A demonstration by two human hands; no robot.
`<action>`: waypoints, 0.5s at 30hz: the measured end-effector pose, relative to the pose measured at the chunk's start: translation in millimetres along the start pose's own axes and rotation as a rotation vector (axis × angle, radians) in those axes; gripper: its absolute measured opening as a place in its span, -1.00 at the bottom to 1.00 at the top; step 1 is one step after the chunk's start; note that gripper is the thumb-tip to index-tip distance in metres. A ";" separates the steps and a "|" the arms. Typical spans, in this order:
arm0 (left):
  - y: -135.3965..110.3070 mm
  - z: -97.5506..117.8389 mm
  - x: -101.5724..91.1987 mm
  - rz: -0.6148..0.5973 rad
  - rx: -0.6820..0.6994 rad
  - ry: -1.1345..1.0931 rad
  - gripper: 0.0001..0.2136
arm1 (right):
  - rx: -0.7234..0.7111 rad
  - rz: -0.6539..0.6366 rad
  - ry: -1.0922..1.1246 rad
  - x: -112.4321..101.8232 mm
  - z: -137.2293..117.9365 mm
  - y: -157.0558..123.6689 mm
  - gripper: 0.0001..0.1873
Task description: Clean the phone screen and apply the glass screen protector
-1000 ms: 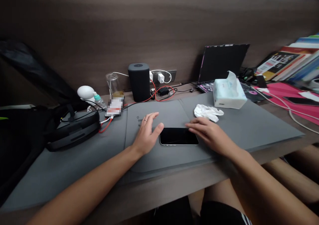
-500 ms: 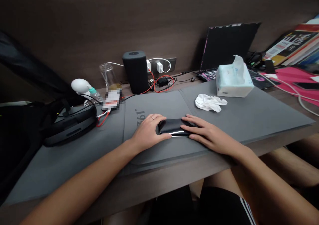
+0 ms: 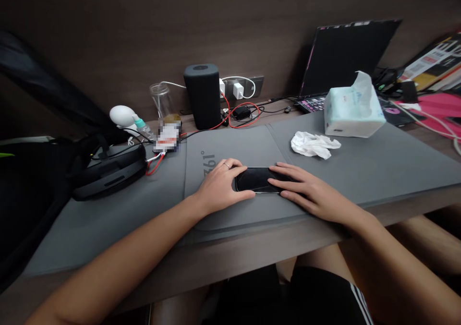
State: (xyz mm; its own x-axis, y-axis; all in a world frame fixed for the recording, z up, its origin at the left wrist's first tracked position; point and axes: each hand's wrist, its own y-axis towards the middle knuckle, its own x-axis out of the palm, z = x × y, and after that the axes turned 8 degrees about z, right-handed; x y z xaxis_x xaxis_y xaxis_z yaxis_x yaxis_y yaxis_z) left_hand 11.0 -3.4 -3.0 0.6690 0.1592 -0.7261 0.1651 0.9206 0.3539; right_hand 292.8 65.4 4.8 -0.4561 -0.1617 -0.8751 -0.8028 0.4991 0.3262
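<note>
Grey, the mat (image 3: 389, 166) is stretching beneath both hands. The left hand (image 3: 218, 186), standing open beside the phone (image 3: 255, 178) a second ago, is now clamping its left end, thumb on the near edge, fingers on the far; the right hand (image 3: 322, 194) is spreading over the other end, and I'm failing to tell whether it's gripping. Between them the phone is lying flat, seemingly being steadied. Its right end is hiding; pixelation is masking the device (image 3: 167, 135) behind.
</note>
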 end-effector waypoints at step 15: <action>0.6 0.3 0.6 -0.009 -0.015 -0.020 -0.56 | 0.012 -0.006 -0.025 1.5 0.0 0.4 -0.55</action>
State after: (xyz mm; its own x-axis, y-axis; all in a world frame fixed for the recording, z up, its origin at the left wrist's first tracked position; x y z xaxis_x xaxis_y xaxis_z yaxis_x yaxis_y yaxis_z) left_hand 11.7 -2.9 -3.1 0.6819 0.1439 -0.7172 0.1603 0.9272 0.3385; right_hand 291.8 65.4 3.6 -0.4414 -0.1439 -0.8857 -0.8009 0.5083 0.3165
